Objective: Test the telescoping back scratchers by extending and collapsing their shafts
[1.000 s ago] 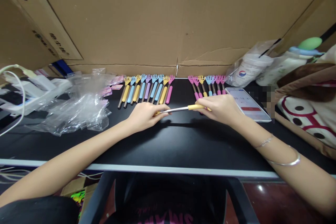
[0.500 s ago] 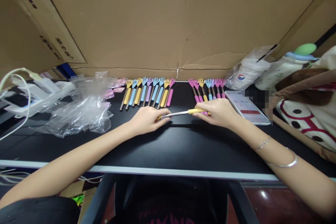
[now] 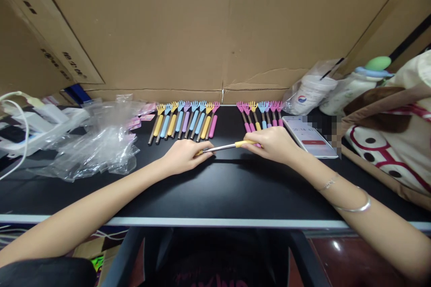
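Between my two hands a yellow back scratcher [image 3: 225, 147] with a silver metal rod is held nearly level above the black desk. My left hand [image 3: 182, 156] is closed round its left end, which my fingers mostly hide. On the yellow grip at the other end, my right hand [image 3: 273, 144] is closed. Behind my left hand lies a row of several back scratchers [image 3: 185, 122] in yellow, blue, purple and pink, claws toward the cardboard. A second group of back scratchers [image 3: 249, 119] lies behind my right hand, their lower ends partly covered by it.
Crumpled clear plastic bags [image 3: 97, 143] and a white power strip [image 3: 43, 128] with cables occupy the left. To the right are a phone [image 3: 311, 141], a bagged cup [image 3: 311, 94], a bottle [image 3: 357, 89] and a cloth bag [image 3: 380, 152]. A cardboard wall [image 3: 168, 31] stands behind.
The whole view has shifted slightly, so things sit a little further left. Both hands keep the same hold on the yellow back scratcher, with no clear change in its length.
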`<state>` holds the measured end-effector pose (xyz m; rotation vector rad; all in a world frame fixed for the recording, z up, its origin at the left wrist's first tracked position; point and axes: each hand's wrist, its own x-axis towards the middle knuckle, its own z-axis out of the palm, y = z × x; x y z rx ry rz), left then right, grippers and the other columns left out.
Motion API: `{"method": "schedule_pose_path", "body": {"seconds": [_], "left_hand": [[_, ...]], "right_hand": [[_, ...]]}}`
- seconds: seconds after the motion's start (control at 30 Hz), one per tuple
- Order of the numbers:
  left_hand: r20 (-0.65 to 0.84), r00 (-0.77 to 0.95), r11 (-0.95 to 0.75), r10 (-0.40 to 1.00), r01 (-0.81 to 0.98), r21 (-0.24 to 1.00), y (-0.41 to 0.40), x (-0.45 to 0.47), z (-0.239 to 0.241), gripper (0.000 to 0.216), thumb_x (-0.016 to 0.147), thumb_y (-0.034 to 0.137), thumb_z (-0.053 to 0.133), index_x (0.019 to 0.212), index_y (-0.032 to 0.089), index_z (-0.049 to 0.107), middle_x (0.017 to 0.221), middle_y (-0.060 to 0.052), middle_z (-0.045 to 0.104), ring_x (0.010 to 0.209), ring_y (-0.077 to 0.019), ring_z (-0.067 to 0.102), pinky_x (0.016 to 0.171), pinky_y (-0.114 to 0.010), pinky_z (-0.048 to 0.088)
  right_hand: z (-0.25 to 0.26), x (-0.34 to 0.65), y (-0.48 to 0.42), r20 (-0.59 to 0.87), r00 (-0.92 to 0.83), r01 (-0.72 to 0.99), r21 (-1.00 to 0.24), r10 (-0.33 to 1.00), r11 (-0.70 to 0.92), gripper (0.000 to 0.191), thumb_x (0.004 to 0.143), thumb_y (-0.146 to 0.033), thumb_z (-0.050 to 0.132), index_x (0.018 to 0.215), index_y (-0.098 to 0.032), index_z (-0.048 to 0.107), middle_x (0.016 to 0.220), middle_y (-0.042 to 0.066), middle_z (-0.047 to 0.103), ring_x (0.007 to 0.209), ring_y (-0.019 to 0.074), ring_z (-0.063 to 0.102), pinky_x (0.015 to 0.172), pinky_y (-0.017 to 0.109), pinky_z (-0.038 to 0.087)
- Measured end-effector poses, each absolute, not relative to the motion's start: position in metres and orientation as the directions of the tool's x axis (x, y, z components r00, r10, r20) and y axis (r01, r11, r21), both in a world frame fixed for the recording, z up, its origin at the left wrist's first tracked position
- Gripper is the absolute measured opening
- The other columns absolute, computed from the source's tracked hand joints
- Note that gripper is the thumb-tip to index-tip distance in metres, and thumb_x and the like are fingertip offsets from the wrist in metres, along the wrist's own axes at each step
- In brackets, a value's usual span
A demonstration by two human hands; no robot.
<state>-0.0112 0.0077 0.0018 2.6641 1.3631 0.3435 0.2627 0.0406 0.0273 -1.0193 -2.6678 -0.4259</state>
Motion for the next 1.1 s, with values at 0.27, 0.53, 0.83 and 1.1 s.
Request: {"method": "schedule_pose_path", "body": {"seconds": [0.27, 0.53, 0.83, 1.1], "left_hand": [[0.134, 0.579, -0.594, 0.804, 0.775, 0.217, 0.0088, -0.0106, 0.0010, 0.032, 0.093, 0.044, 0.035, 0.105, 0.026, 0.059, 0.060, 0.003, 0.058, 0.056, -0.0136, 0.056, 0.053, -0.021, 0.029], [0.131, 0.579, -0.594, 0.804, 0.775, 0.216, 0.0094, -0.0116, 0.0010, 0.032, 0.093, 0.045, 0.035, 0.105, 0.026, 0.059, 0.059, 0.004, 0.058, 0.055, -0.0132, 0.054, 0.053, -0.021, 0.029], [0.143, 0.592, -0.609, 0.793, 0.772, 0.181, 0.0097, -0.0117, 0.0009, 0.029, 0.092, 0.042, 0.039, 0.106, 0.025, 0.059, 0.060, 0.003, 0.058, 0.055, -0.0136, 0.056, 0.052, -0.021, 0.029], [0.156, 0.590, -0.610, 0.792, 0.776, 0.159, 0.0094, -0.0119, 0.0008, 0.027, 0.092, 0.040, 0.040, 0.105, 0.026, 0.059, 0.060, 0.003, 0.059, 0.055, -0.0136, 0.056, 0.052, -0.021, 0.028]], "right_hand": [[0.0298, 0.2621, 0.0381, 0.333, -0.725, 0.675, 0.165, 0.603, 0.720, 0.051, 0.093, -0.053, 0.029, 0.077, -0.021, 0.066, 0.062, 0.001, 0.065, 0.054, 0.0089, 0.056, 0.050, 0.024, 0.019], [0.0310, 0.2609, 0.0372, 0.326, -0.730, 0.672, 0.186, 0.601, 0.717, 0.051, 0.092, -0.053, 0.030, 0.076, -0.021, 0.066, 0.060, 0.000, 0.064, 0.052, 0.0091, 0.055, 0.049, 0.024, 0.019], [0.0289, 0.2608, 0.0378, 0.334, -0.732, 0.672, 0.208, 0.594, 0.711, 0.049, 0.092, -0.052, 0.032, 0.073, -0.021, 0.063, 0.056, 0.000, 0.060, 0.049, 0.0084, 0.051, 0.049, 0.024, 0.020], [0.0288, 0.2611, 0.0378, 0.315, -0.725, 0.681, 0.196, 0.612, 0.706, 0.047, 0.092, -0.051, 0.033, 0.075, -0.021, 0.065, 0.055, 0.000, 0.061, 0.050, 0.0092, 0.051, 0.049, 0.024, 0.019]]}}
